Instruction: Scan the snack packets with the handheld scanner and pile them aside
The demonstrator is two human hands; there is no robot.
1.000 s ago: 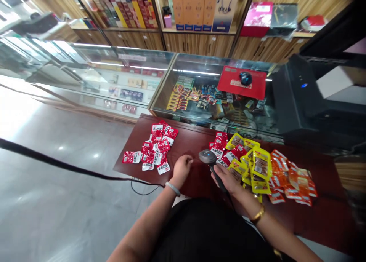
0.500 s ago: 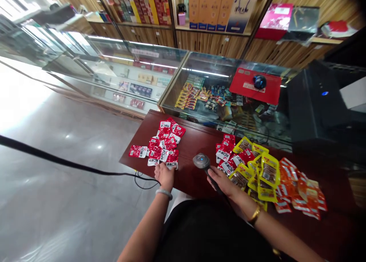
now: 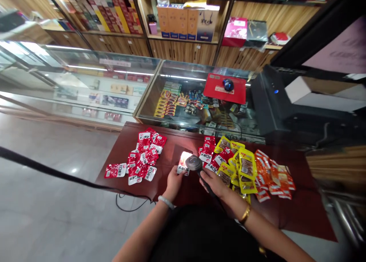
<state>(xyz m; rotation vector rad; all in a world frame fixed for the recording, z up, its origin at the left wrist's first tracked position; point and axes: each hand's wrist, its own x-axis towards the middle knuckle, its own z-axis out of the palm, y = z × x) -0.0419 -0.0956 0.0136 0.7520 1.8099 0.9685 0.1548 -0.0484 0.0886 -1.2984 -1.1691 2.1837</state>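
No legible text anywhere. White label patches with dark characters on the red packets [image 3: 143,157], too small and blurred to read. Same on the lit packet [image 3: 183,162] under the scanner [image 3: 194,163], washed out by glare. Dark print on the yellow packets [image 3: 246,166] and orange packets [image 3: 271,176], unreadable. A white label on the red mat [image 3: 224,88] and dark brush-like marks on a white-and-blue box [image 3: 206,24] on the shelf, neither decipherable.

— What was on the dark red desk [image 3: 171,144]?
— A spread of red packets [image 3: 141,159] lay at the left, and a mixed heap of red, yellow and orange packets [image 3: 246,166] at the right.
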